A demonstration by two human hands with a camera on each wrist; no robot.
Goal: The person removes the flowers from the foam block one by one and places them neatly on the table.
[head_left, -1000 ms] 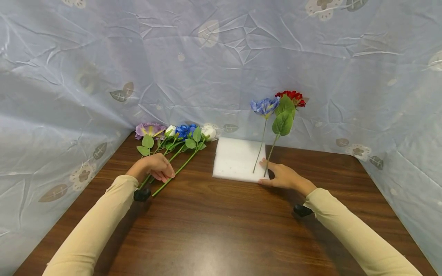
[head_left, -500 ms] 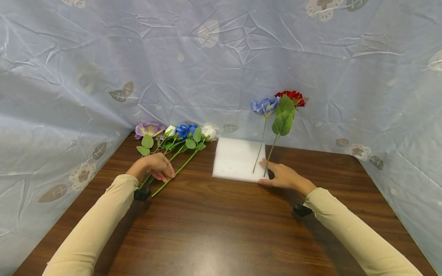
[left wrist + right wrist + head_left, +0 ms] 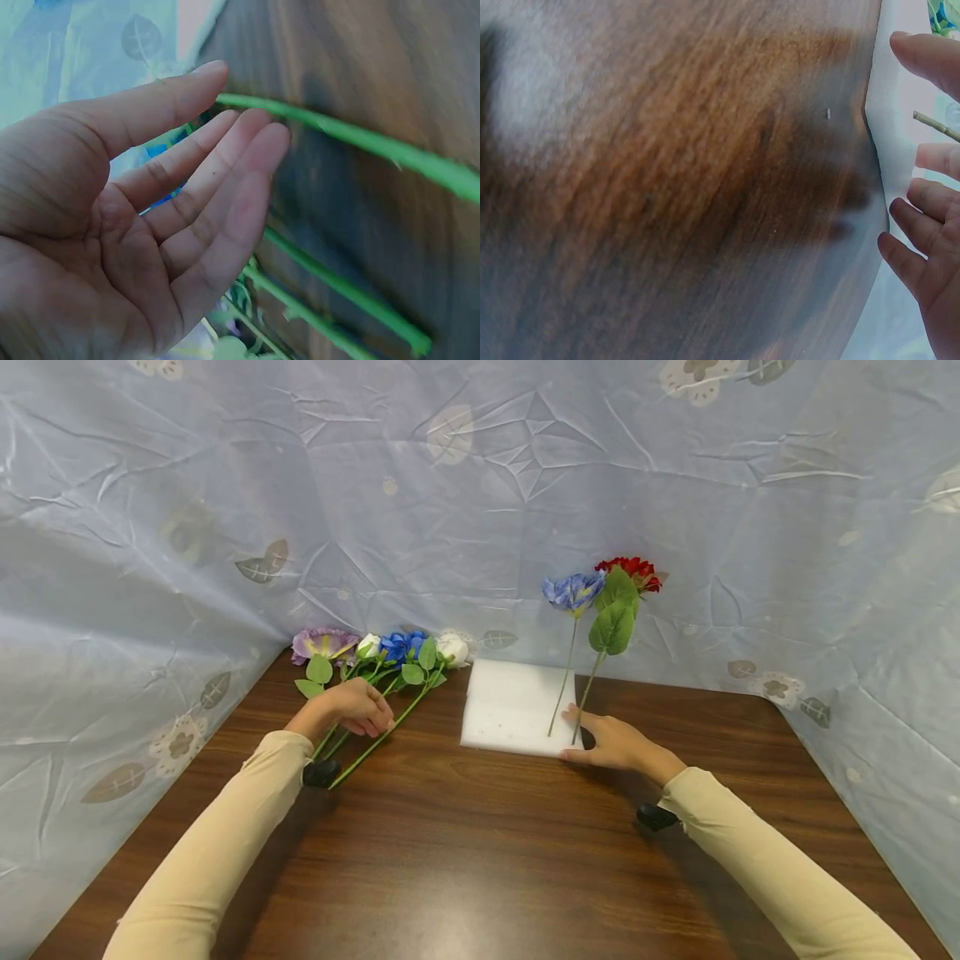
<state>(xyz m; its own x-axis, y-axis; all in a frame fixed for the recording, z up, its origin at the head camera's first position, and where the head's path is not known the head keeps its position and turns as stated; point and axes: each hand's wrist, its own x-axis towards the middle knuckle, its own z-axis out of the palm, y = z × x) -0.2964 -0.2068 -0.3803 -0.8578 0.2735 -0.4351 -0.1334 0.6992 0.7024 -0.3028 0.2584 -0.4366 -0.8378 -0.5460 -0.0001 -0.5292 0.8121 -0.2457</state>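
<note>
My left hand (image 3: pixel 354 705) is over the green stems of the flowers lying on the left. In the left wrist view its fingers (image 3: pixel 225 169) are loosely bent beside a thick green stem (image 3: pixel 360 136), with a gap to the thumb and nothing held. My right hand (image 3: pixel 618 742) rests at the right edge of a white foam block (image 3: pixel 510 706), fingers spread. A light blue flower (image 3: pixel 574 592) and a red flower (image 3: pixel 632 572) stand upright at the block's right side, their stems close to that hand.
Lying at the back left are a purple flower (image 3: pixel 324 644), a blue flower (image 3: pixel 402 646) and white flowers (image 3: pixel 452 648) with green leaves. Patterned light blue cloth (image 3: pixel 420 527) hangs behind the brown wooden table (image 3: pixel 465 843).
My left hand has moved a little up and to the right along the stems. The right hand, the foam block and the upright flowers have stayed in place.
</note>
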